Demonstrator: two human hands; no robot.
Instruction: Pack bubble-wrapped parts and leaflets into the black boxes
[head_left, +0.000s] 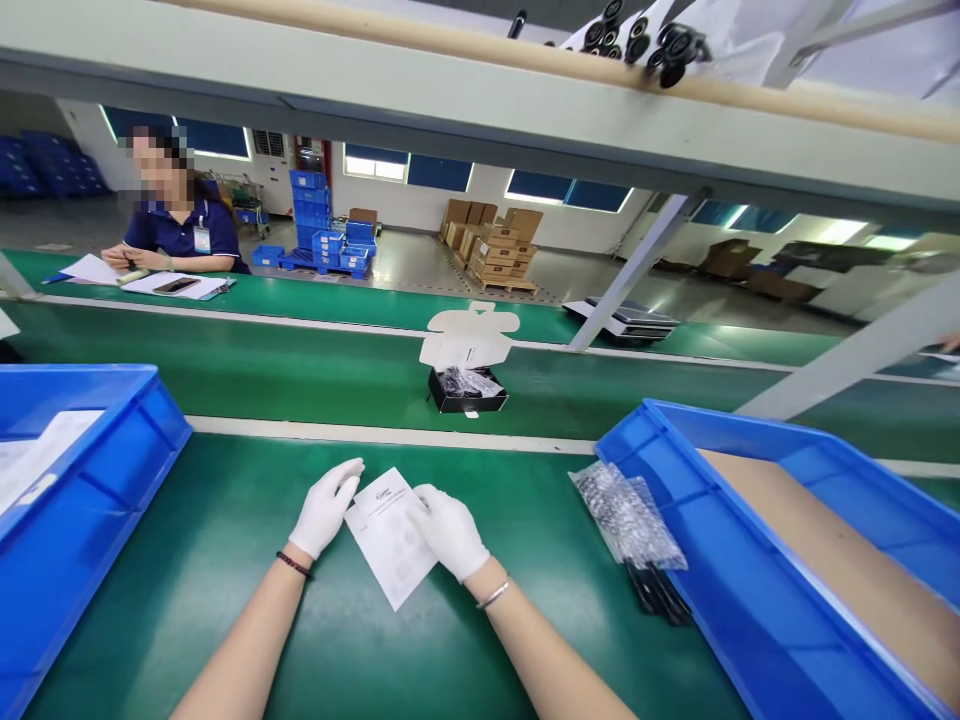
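My right hand point(448, 528), in a white glove, grips the right edge of a white printed leaflet point(391, 540). The leaflet lies slanted over the green work surface, with a dark logo and lines of print near its top. Beside its left corner is my left hand point(327, 508), also gloved, with fingers stretched out and the thumb close to the paper; whether it touches the paper I cannot tell. Beyond both hands, on the conveyor belt, stands a black box point(469, 398) with its white lid point(470, 338) raised and clear plastic-wrapped contents inside.
A blue bin point(150, 450) with white papers stands left; another blue bin point(750, 580) with cardboard inside stands right. Against it lie bubble-wrapped black parts point(634, 520). Across the belt sits a person point(180, 235) with papers. A shelf beam point(480, 90) runs overhead.
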